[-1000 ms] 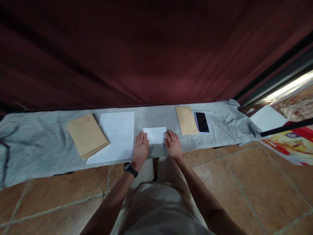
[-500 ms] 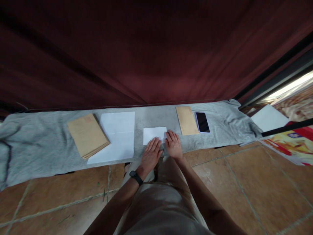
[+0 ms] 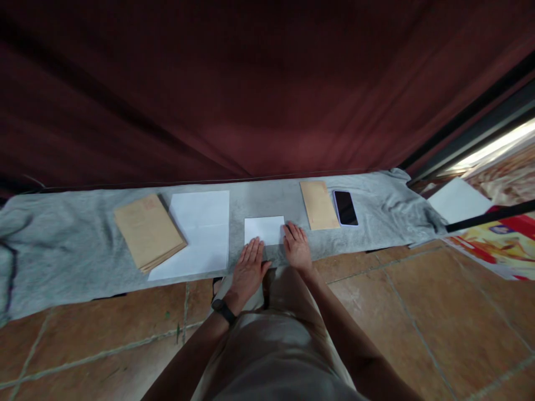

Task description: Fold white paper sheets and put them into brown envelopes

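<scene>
A small white paper slip (image 3: 263,228) lies flat on the gray cloth-covered desk (image 3: 265,197), around the middle of its length and nearer the near edge than the far one. The left hand (image 3: 248,273) reaches in over the near edge, palm down; its four fingers are straight and lie close together, the tips at the slip's near edge toward its left corner, while the thumb stands out to the right. The right hand (image 3: 298,250) rests palm down at the slip's right edge, fingers slightly spread and pinching nothing. A black wristwatch (image 3: 224,311) circles the left wrist.

Left of the slip, a large white paper sheet (image 3: 204,234) runs from near the desk's far edge down to its near edge. A stack of brown kraft envelopes (image 3: 148,228) sits askew over the sheet's left part. To the right of the slip, a single kraft envelope (image 3: 320,205) lies with its top close to the far edge, and a smartphone (image 3: 346,208) in a pale case lies just beside it. A dark red curtain (image 3: 267,111) hangs along the far edge.
</scene>
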Available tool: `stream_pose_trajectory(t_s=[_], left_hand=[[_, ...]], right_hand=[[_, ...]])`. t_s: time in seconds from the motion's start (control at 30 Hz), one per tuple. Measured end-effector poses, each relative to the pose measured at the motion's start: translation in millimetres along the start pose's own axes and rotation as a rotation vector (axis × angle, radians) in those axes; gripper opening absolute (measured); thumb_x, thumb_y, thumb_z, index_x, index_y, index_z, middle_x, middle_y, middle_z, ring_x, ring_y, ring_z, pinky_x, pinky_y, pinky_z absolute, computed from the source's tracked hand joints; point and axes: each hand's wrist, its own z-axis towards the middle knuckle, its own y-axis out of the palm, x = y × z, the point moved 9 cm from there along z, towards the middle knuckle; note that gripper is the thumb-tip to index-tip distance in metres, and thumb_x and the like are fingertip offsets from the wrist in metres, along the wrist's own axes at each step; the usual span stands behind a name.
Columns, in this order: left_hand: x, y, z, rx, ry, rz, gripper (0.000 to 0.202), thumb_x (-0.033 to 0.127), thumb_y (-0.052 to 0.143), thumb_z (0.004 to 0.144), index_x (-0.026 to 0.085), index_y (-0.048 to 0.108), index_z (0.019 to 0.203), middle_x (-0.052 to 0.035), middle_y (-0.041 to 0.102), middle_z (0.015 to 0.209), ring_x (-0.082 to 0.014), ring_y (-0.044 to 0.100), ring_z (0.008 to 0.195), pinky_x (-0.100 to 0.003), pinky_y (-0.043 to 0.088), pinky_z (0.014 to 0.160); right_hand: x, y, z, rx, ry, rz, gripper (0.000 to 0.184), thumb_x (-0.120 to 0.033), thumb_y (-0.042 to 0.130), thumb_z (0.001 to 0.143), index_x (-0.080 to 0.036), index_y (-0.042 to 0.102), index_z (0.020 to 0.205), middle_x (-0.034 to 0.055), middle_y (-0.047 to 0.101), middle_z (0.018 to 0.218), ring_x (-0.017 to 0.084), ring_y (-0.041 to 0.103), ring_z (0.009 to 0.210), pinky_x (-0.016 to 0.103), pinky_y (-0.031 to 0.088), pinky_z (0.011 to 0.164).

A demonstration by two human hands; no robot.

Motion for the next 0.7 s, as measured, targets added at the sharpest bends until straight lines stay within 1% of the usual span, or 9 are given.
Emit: stream_pose_trajectory(t_s=[0.1, 0.17, 0.23, 0.33, 0.4, 0.6, 0.7], left_hand=[[-1.5, -0.7, -2.2, 0.000, -0.014, 0.017, 0.064, 0.043, 0.040, 0.102, 0.001, 0.042, 0.150, -0.0214, 0.039, 0.159, -0.0287, 0.030, 0.152, -0.047, 0.028, 0.125], [-1.7, -1.1, -2.2, -0.002, -0.021, 0.022, 0.063, 0.044, 0.041, 0.102, 0.002, 0.043, 0.150, -0.0219, 0.040, 0.158, -0.0292, 0.031, 0.151, -0.047, 0.028, 0.124], [-1.0, -1.3, -1.5, -0.003, -0.025, 0.020, 0.061, 0.044, 0.042, 0.102, 0.007, 0.045, 0.150, -0.0214, 0.040, 0.158, -0.0305, 0.033, 0.151, -0.049, 0.030, 0.123], [0.7, -0.8, -0.7, 0.000, -0.027, 0.010, 0.057, 0.044, 0.046, 0.101, 0.017, 0.046, 0.151, -0.0187, 0.039, 0.160, -0.0326, 0.034, 0.150, -0.054, 0.031, 0.121], [1.1, -0.2, -0.7, 0.002, -0.030, 0.011, 0.056, 0.044, 0.047, 0.100, 0.021, 0.046, 0.151, -0.0174, 0.039, 0.160, -0.0328, 0.034, 0.150, -0.055, 0.031, 0.121], [1.1, 0.0, -1.8, -0.010, -0.037, 0.010, 0.055, 0.043, 0.048, 0.100, 0.018, 0.050, 0.148, -0.0194, 0.038, 0.160, -0.0332, 0.033, 0.150, -0.054, 0.030, 0.122], [1.5, -0.6, -1.1, -0.013, -0.042, 0.009, 0.054, 0.043, 0.048, 0.099, 0.018, 0.050, 0.148, -0.0190, 0.039, 0.160, -0.0328, 0.034, 0.150, -0.053, 0.029, 0.122]], right_hand=[[0.3, -0.4, -0.1, 0.007, 0.002, 0.014, 0.047, -0.022, 0.038, 0.103, -0.014, 0.050, 0.148, 0.0150, 0.048, 0.155, 0.028, 0.043, 0.143, 0.050, 0.031, 0.121], [0.1, -1.0, -0.3, 0.013, 0.005, 0.025, 0.047, -0.022, 0.039, 0.103, -0.015, 0.050, 0.148, 0.0151, 0.048, 0.154, 0.028, 0.042, 0.143, 0.050, 0.031, 0.121], [-0.4, -1.6, -0.6, 0.018, 0.007, 0.030, 0.047, -0.022, 0.039, 0.103, -0.015, 0.050, 0.148, 0.0155, 0.048, 0.154, 0.028, 0.042, 0.144, 0.050, 0.031, 0.121], [-1.0, -2.0, -0.9, 0.022, 0.011, 0.033, 0.047, -0.022, 0.039, 0.102, -0.015, 0.050, 0.148, 0.0157, 0.046, 0.156, 0.029, 0.041, 0.144, 0.051, 0.031, 0.120], [-0.9, -1.8, -1.0, 0.025, 0.013, 0.038, 0.047, -0.022, 0.039, 0.102, -0.015, 0.051, 0.147, 0.0158, 0.044, 0.157, 0.029, 0.040, 0.145, 0.052, 0.031, 0.120], [1.9, -2.6, -0.6, 0.035, 0.020, 0.056, 0.045, -0.022, 0.040, 0.102, -0.015, 0.053, 0.145, 0.0157, 0.045, 0.156, 0.029, 0.041, 0.144, 0.052, 0.033, 0.119], [0.2, -4.3, 0.0, 0.031, 0.022, 0.056, 0.045, -0.021, 0.039, 0.102, -0.014, 0.054, 0.144, 0.0154, 0.045, 0.156, 0.028, 0.041, 0.145, 0.051, 0.035, 0.118]])
